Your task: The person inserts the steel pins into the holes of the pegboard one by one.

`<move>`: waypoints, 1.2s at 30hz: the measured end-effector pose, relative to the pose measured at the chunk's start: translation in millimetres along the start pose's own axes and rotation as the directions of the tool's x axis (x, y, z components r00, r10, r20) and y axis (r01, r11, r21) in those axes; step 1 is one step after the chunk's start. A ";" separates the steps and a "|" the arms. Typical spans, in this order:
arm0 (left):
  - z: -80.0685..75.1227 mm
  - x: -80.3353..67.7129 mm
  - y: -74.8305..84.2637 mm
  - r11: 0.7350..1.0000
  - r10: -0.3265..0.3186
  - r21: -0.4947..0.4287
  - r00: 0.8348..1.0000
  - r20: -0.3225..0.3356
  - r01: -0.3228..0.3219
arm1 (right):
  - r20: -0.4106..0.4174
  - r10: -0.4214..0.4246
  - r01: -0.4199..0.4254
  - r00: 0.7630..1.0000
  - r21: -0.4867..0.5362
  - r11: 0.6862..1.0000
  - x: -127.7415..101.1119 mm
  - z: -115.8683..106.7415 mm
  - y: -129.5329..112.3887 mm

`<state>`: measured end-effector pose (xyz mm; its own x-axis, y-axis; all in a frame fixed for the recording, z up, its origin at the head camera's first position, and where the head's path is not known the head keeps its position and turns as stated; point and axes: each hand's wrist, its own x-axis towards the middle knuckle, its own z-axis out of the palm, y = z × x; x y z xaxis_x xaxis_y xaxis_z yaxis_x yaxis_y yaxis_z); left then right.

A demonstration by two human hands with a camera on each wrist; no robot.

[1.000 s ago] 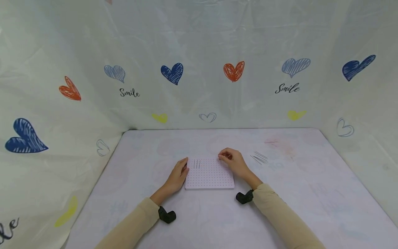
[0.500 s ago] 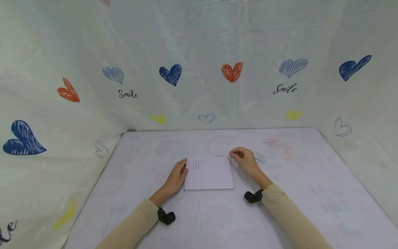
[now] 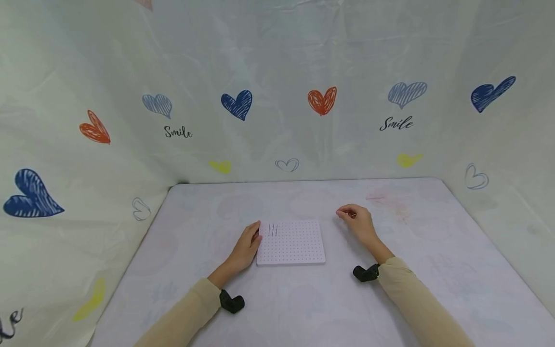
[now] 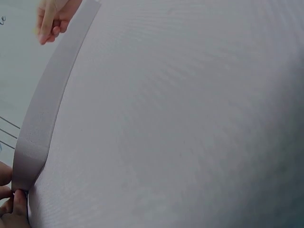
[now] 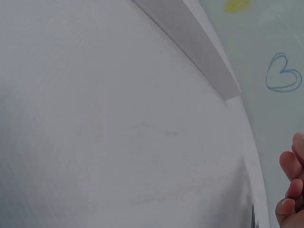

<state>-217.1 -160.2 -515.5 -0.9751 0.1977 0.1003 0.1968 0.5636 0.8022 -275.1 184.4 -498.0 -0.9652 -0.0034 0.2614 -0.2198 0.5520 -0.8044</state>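
Pins (image 3: 273, 230) upright in pegboard (image 3: 291, 243)

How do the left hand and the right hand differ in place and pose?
The left hand rests against the left edge of the pegboard; the right hand is on the table, apart from the pegboard. The left hand's fingers lie fairly straight; the right hand's fingers are curled. Both wear beige sleeves.

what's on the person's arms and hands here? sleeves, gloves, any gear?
Both arms wear long beige sleeves, left sleeve and right sleeve, ending at the wrists. A small black camera is strapped under each wrist: left camera, right camera. The left hand and right hand are bare: no gloves, and no rings, watch or cables visible.
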 end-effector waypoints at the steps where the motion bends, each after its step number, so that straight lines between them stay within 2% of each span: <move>1: 0.0 0.2 0.1 1.000 0.001 0.000 1.000 -0.002 -0.001 | -0.008 0.008 -0.008 1.000 0.001 1.000 -0.2 -1.5 1.8; 8: 0.1 0.0 -0.3 1.000 0.005 -0.002 1.000 -0.001 -0.005 | -0.066 0.055 -0.056 0.996 -0.016 0.998 -2.4 -9.1 11.9; 18: 0.2 0.1 -0.6 1.000 0.011 0.006 1.000 -0.001 -0.011 | -0.095 0.114 -0.119 0.989 -0.049 0.992 -6.2 -15.4 19.9; 23: 0.8 1.2 -1.7 1.000 0.018 0.007 1.000 -0.004 -0.018 | -0.116 0.116 -0.125 0.986 -0.073 0.989 -7.9 -15.1 21.6; 36: 0.1 1.1 -1.2 1.000 -0.015 -0.013 1.000 0.010 0.015 | -0.131 0.117 -0.130 0.984 -0.088 0.988 -13.5 -15.5 26.5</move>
<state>-218.4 -160.7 -516.4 -0.9769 0.1971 0.0829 0.1810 0.5558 0.8113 -265.6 212.0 -514.6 -0.9575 0.1705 0.2327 -0.0796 0.6193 -0.7811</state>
